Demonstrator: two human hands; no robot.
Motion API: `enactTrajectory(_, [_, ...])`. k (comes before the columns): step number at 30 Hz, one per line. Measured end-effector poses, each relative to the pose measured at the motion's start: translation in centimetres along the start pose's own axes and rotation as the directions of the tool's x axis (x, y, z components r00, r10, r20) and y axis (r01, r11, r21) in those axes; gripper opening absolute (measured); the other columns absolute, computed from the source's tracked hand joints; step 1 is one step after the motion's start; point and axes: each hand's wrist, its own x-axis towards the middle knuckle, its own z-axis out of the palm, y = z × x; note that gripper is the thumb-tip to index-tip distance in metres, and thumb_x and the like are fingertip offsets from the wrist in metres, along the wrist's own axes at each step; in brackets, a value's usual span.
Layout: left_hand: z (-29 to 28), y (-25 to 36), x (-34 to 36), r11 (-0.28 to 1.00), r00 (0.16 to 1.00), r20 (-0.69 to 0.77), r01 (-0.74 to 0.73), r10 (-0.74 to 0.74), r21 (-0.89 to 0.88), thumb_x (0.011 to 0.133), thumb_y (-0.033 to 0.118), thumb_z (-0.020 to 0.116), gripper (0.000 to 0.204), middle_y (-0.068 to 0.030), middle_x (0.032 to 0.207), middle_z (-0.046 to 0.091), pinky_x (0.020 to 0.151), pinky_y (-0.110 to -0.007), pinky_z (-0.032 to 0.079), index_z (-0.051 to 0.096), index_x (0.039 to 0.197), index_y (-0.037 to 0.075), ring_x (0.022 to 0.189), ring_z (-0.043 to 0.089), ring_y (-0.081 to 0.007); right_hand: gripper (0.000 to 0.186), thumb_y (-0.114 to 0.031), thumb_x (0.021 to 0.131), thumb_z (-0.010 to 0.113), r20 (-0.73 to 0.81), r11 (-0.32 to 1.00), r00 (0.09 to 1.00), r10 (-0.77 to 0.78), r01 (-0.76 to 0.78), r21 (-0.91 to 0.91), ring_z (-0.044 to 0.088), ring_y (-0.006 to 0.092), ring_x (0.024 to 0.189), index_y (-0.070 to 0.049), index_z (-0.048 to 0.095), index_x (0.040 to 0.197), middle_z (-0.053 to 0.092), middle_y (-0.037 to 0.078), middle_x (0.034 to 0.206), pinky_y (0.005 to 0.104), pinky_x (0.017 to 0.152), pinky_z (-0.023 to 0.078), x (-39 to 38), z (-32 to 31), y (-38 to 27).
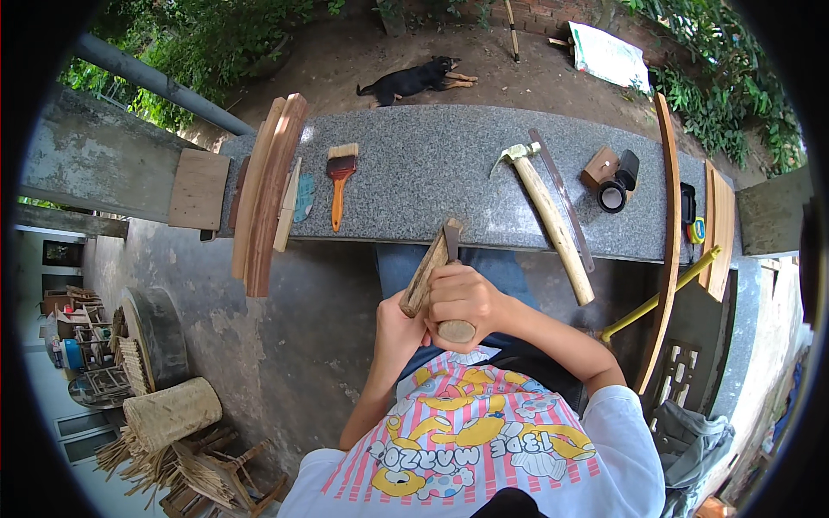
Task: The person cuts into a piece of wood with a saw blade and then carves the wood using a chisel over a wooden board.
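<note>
Close to my body, at the near edge of the stone table, my left hand point(399, 330) is wrapped round the lower part of a short wooden strip point(427, 274). The strip slants up and away from me, its far end meeting the table edge. My right hand point(465, 300) is closed round the handle of a chisel point(457, 331); the round butt of its wooden handle shows below my fist. The dark blade sticks out above the fingers, alongside the strip's upper end. Both hands press close together, and some left fingers are hidden behind the wood and my right hand.
On the grey stone table point(414, 164) lie a paintbrush point(339, 186), a claw hammer point(551, 223), a metal ruler point(566, 203) and a tape roll point(611, 197). Wooden boards point(275, 194) overhang at left; a long bent strip point(670, 233) overhangs at right. Beyond lies a dog point(419, 81).
</note>
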Motion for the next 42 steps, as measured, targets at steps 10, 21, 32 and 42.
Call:
enactTrajectory(10, [1.4, -0.6, 0.2, 0.947, 0.952, -0.081, -0.278, 0.294, 0.160, 0.083, 0.006, 0.071, 0.060, -0.0135, 0.116, 0.068, 0.087, -0.027, 0.050, 0.050, 0.137, -0.008, 0.102, 0.062, -0.0117, 0.013, 0.001, 0.060, 0.067, -0.119, 1.000, 0.993, 0.007, -0.009, -0.018, 0.052, 0.0245, 0.051, -0.004, 0.055, 0.060, 0.052, 0.007, 0.059, 0.0346, 0.060, 0.048, -0.2, 0.2, 0.0])
enactTrajectory(21, [1.8, 0.3, 0.0, 0.981, 0.977, -0.094, -0.190, 0.193, 0.038, 0.089, 0.014, 0.071, 0.060, -0.0151, 0.117, 0.066, 0.088, -0.027, 0.051, 0.047, 0.137, -0.012, 0.105, 0.061, -0.0132, 0.017, -0.008, 0.059, 0.071, -0.154, 1.000, 0.988, 0.027, -0.029, -0.011, 0.050, 0.0245, 0.053, -0.006, 0.055, 0.063, 0.049, 0.005, 0.060, 0.0349, 0.058, 0.045, -0.3, 0.1, -0.7])
enactTrajectory(32, [2.1, 1.4, -0.5, 0.987, 0.991, -0.067, 0.108, -0.117, -0.115, 0.094, 0.009, 0.066, 0.054, -0.0133, 0.109, 0.067, 0.071, -0.020, 0.052, 0.045, 0.138, -0.012, 0.089, 0.063, -0.0076, 0.013, 0.000, 0.061, 0.067, -0.137, 0.997, 0.989, 0.061, -0.068, -0.043, 0.051, 0.0251, 0.050, -0.005, 0.054, 0.060, 0.054, 0.006, 0.059, 0.0352, 0.059, 0.049, -1.3, -0.8, 2.0])
enactTrajectory(42, [2.0, 0.9, -0.1, 0.998, 0.995, -0.099, -0.014, 0.008, -0.060, 0.091, 0.002, 0.065, 0.054, -0.0126, 0.114, 0.067, 0.077, -0.023, 0.052, 0.045, 0.138, -0.012, 0.096, 0.062, -0.0093, 0.013, -0.005, 0.059, 0.070, -0.120, 1.000, 0.992, 0.026, -0.028, -0.014, 0.051, 0.0245, 0.055, -0.007, 0.058, 0.064, 0.050, 0.004, 0.061, 0.0339, 0.058, 0.045, -1.1, -0.7, 2.3])
